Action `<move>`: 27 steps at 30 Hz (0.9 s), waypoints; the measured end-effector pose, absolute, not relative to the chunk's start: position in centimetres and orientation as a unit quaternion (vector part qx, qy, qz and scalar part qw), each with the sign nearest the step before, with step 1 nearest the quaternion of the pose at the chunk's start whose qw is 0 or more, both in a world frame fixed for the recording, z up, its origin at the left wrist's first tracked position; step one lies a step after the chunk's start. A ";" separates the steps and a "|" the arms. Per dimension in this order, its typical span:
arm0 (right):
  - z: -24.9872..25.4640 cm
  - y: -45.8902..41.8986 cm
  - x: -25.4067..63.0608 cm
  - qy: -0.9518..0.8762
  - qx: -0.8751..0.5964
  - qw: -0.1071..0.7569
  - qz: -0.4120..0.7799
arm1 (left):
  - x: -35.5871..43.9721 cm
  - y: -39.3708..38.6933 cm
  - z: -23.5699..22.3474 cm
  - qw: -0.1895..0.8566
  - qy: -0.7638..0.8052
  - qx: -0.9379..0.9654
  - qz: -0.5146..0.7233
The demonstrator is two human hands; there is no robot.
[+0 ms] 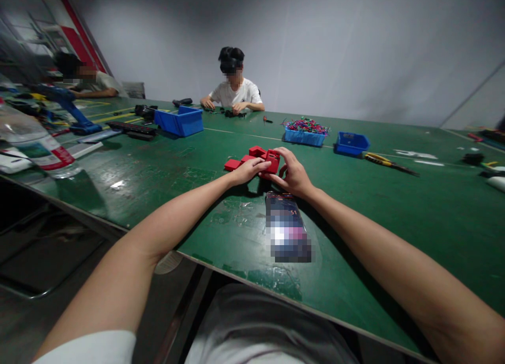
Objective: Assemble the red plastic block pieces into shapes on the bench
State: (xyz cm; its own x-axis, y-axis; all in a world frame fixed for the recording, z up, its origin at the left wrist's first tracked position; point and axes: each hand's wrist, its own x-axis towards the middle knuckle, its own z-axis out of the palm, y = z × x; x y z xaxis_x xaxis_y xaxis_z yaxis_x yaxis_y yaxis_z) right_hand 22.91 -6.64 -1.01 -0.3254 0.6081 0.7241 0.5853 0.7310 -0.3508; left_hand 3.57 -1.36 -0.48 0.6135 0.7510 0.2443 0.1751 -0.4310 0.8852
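A red plastic block (pixel 273 161) with small slots near its top is held up just above the table. My right hand (pixel 294 173) grips it from the right, thumb below and fingers curled round its upper edge. From the left, my left hand (pixel 250 170) presses its fingers and thumb against the same block; part of its grip is hidden. Close behind my left hand lie more red blocks (pixel 232 164), partly covered by it. A phone (pixel 287 227) with a lit screen rests on the table below my right hand.
On the green table (pixel 221 216) stand a blue bin (pixel 179 122), a blue bin of coloured wires (pixel 305 136) and another blue bin (pixel 351 143). Yellow-handled pliers (pixel 379 160) lie to the right. A water bottle (pixel 39 143) and power drill (pixel 71 109) are left. Two people sit beyond.
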 end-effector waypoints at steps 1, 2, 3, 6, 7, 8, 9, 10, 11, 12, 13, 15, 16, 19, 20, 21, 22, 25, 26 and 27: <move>-1.1 -6.7 22.9 -0.813 -0.370 0.449 0.016 | 3.6 -1.3 -0.5 0.445 0.295 0.780 0.324; -1.1 -6.7 23.0 -0.812 -0.374 0.448 0.021 | 3.6 -1.3 -0.5 0.446 0.296 0.780 0.324; -1.2 -6.6 23.0 -0.812 -0.376 0.446 0.026 | 3.5 -1.2 -0.6 0.444 0.297 0.781 0.324; -1.3 -6.6 23.1 -0.815 -0.376 0.439 0.038 | 3.5 -1.2 -0.6 0.432 0.305 0.785 0.324; -1.3 -6.6 23.2 -0.817 -0.375 0.436 0.040 | 3.5 -1.2 -0.6 0.429 0.307 0.786 0.323; -1.3 -6.6 23.2 -0.818 -0.376 0.433 0.042 | 3.5 -1.2 -0.6 0.427 0.309 0.787 0.321; -1.2 -6.6 23.2 -0.819 -0.378 0.431 0.042 | 3.5 -1.2 -0.6 0.427 0.310 0.787 0.319; -1.2 -6.6 23.3 -0.818 -0.380 0.429 0.043 | 3.5 -1.2 -0.6 0.428 0.311 0.787 0.317; -1.2 -6.6 23.3 -0.818 -0.383 0.428 0.043 | 3.5 -1.2 -0.6 0.429 0.310 0.788 0.315; -1.3 -6.6 23.3 -0.817 -0.384 0.428 0.042 | 3.5 -1.2 -0.6 0.429 0.310 0.788 0.314; -1.3 -6.6 23.2 -0.816 -0.384 0.430 0.043 | 3.5 -1.2 -0.6 0.427 0.309 0.789 0.314; -1.4 -6.5 23.2 -0.815 -0.383 0.433 0.043 | 3.5 -1.2 -0.6 0.422 0.309 0.791 0.316; -1.4 -6.5 23.2 -0.815 -0.381 0.434 0.041 | 3.5 -1.2 -0.6 0.419 0.310 0.792 0.317; -1.5 -6.4 23.2 -0.817 -0.376 0.436 0.036 | 3.5 -1.2 -0.6 0.411 0.310 0.796 0.317; -1.6 -6.4 23.2 -0.817 -0.375 0.436 0.036 | 3.5 -1.2 -0.6 0.408 0.310 0.798 0.317; -1.6 -6.3 23.2 -0.818 -0.374 0.437 0.037 | 3.5 -1.2 -0.6 0.405 0.310 0.799 0.317; -1.6 -6.3 23.2 -0.817 -0.373 0.438 0.040 | 3.5 -1.2 -0.6 0.402 0.311 0.801 0.316; -1.6 -6.3 23.2 -0.817 -0.369 0.439 0.048 | 3.4 -1.2 -0.7 0.397 0.311 0.804 0.314; -1.6 -6.3 23.2 -0.818 -0.367 0.440 0.048 | 3.4 -1.2 -0.7 0.396 0.309 0.805 0.316; -1.6 -6.3 23.2 -0.818 -0.365 0.442 0.047 | 3.4 -1.1 -0.8 0.398 0.305 0.805 0.318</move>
State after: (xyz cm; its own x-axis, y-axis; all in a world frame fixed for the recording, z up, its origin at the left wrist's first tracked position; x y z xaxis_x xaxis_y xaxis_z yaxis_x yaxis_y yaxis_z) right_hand 23.22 -6.32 -1.57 -0.3436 0.6382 0.6889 0.5558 0.7295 -0.3986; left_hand 3.42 -1.14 -0.78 0.6124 0.7432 0.2693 0.2379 -0.4982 0.8338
